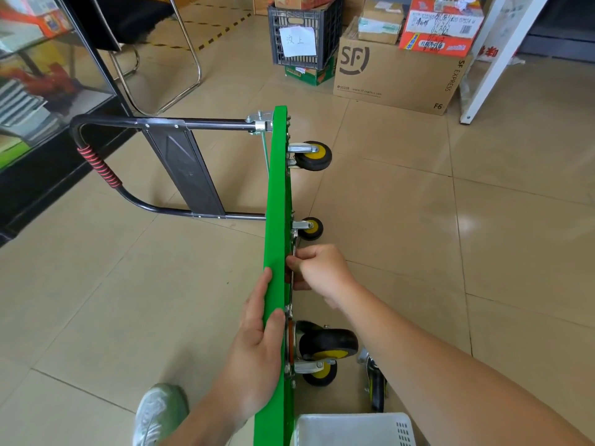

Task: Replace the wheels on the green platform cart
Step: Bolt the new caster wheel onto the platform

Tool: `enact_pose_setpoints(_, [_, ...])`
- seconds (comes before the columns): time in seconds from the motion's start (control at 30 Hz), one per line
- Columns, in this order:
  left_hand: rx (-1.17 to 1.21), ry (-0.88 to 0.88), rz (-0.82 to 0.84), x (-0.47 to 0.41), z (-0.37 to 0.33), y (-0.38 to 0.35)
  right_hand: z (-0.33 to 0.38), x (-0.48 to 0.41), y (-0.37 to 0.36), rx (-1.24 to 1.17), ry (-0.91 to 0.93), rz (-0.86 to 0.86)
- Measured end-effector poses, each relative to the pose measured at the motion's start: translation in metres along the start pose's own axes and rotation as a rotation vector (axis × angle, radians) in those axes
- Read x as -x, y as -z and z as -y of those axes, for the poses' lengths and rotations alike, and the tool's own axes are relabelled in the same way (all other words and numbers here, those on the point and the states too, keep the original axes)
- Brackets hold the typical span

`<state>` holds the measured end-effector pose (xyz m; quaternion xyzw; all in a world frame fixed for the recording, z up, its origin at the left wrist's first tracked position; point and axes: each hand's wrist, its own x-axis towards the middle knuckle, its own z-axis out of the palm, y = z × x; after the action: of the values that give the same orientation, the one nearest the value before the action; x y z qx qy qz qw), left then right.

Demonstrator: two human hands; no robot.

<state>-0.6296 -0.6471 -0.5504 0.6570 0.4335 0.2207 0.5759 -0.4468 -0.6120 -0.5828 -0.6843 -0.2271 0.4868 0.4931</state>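
While the green cart (277,220) stands on edge on glossy tiles, the left hand (257,349) lies flat, fingers spread, against its smooth deck; the right hand (318,268) pinches a thin metal wrench (292,268) beside black-and-yellow casters (314,155).

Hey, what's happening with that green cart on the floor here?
A person has the green platform cart tipped on its edge, handle lying out to the side. The left hand steadies the deck's edge, while the right hand grips a wrench at the underside. Wheels are mounted, and a loose caster lies on the floor beside a white basket.
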Motion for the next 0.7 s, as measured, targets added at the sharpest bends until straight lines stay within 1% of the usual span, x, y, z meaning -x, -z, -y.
enact_pose_setpoints(0.2, [-0.014,-0.004,0.006,0.001,0.002,0.001,-0.001,-0.011,-0.002,-0.069,-0.092,-0.046])
enact_pose_setpoints(0.33, [-0.030,-0.023,0.001,0.001,0.002,-0.001,-0.005,-0.017,-0.004,-0.040,-0.119,-0.089])
enact_pose_setpoints(0.5, [-0.030,-0.023,0.012,0.001,0.002,0.003,-0.001,-0.024,-0.005,-0.043,-0.206,-0.043])
enact_pose_setpoints(0.7, [-0.022,-0.022,0.004,0.003,-0.003,0.001,-0.003,-0.027,-0.009,-0.071,-0.270,-0.089])
